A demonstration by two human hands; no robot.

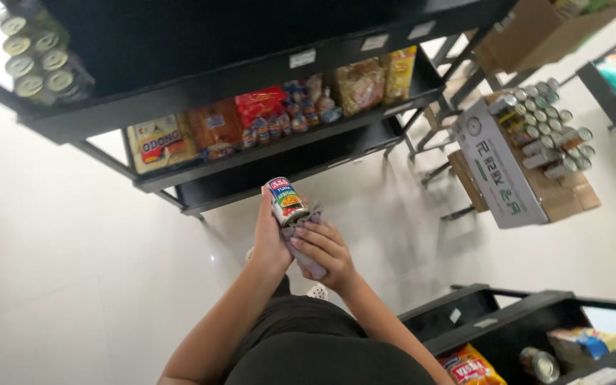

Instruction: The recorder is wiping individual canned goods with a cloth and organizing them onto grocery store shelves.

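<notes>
My left hand [269,239] holds a small tin can [287,202] with a colourful label, upright in front of me over the white floor. My right hand [324,249] presses a grey cloth [310,262] against the lower side of the can. The cloth is bunched between my fingers and partly hidden under the hand. Both forearms come up from the bottom of the view.
A black shelf rack [251,78] ahead holds food packets [215,125] and tins [33,57]. An open cardboard box [500,167] full of tins [550,128] stands at the right. Another black shelf [507,321] with packets sits at the lower right.
</notes>
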